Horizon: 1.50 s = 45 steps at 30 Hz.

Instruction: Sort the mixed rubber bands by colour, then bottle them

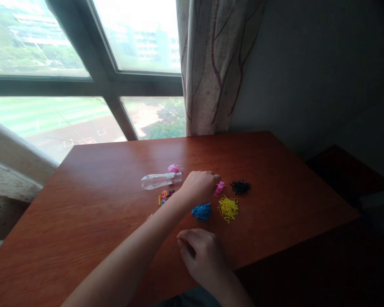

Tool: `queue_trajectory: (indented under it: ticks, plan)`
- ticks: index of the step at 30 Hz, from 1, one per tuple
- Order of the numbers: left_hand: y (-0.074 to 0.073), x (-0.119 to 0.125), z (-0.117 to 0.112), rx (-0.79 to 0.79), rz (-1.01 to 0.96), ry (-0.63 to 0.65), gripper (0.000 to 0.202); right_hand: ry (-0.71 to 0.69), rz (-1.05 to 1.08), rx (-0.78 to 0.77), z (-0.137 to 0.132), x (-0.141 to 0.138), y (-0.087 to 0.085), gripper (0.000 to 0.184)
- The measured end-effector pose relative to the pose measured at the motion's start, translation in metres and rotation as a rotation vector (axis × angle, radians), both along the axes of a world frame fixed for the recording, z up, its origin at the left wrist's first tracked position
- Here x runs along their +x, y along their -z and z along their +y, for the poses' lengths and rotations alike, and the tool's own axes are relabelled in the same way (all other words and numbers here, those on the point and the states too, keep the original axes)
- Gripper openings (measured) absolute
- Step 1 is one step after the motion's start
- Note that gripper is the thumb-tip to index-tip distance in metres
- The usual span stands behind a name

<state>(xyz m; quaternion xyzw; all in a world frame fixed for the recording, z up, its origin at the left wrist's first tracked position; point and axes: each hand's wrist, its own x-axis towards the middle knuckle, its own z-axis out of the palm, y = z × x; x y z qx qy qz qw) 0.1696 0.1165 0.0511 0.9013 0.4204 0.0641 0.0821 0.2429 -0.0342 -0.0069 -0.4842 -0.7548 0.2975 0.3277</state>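
Note:
My left hand [200, 186] reaches across the table with its fingers curled and closed, just over the edge of a small pink pile of rubber bands [219, 188]. Whatever it may hold is hidden behind the hand. Close to the table's front edge rests my right hand [205, 256], thumb and forefinger pressed together; anything between them is too small to make out. Between the hands lie a blue pile of rubber bands [201, 211] and a yellow pile [228, 208]. A black pile [240, 186] is farther right. Mixed-colour bands [165, 196] show partly behind my left forearm.
A clear plastic bottle [158, 181] lies on its side, a pink object [174, 168] just behind its neck. One pale band [149, 216] is beside my left forearm. The brown wooden table [92, 204] meets a window and a curtain [211, 68] at the back.

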Motion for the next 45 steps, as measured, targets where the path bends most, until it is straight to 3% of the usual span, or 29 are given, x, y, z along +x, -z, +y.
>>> queue_trajectory:
  ticks: [5, 9, 14, 20, 27, 36, 45]
  plan:
    - [-0.015, -0.022, -0.015, 0.003, -0.051, -0.049, 0.016, 0.002, -0.021, -0.012, 0.001, 0.0, 0.002, 0.016]
    - [-0.016, -0.055, -0.045, -0.005, -0.097, -0.098, 0.018, 0.004, -0.042, -0.003, 0.001, 0.0, 0.003, 0.015]
    - [0.008, -0.108, -0.092, -0.041, -0.293, -0.288, 0.016, -0.012, -0.074, 0.003, 0.0, 0.0, 0.001, 0.017]
    - [0.036, -0.153, -0.126, 0.028, -0.278, -0.513, 0.021, 0.012, -0.079, 0.012, -0.002, -0.002, 0.002, 0.017]
    - [0.048, -0.154, -0.14, 0.098, -0.253, -0.569, 0.021, 0.055, -0.131, 0.016, 0.002, -0.006, 0.003, 0.017]
    - [0.052, -0.148, -0.146, 0.076, -0.281, -0.486, 0.02, 0.117, -0.182, 0.048, 0.013, -0.022, 0.0, 0.015]
    - [0.053, -0.149, -0.147, 0.037, -0.296, -0.479, 0.02, 0.088, -0.18, 0.074, 0.021, -0.032, 0.001, 0.013]
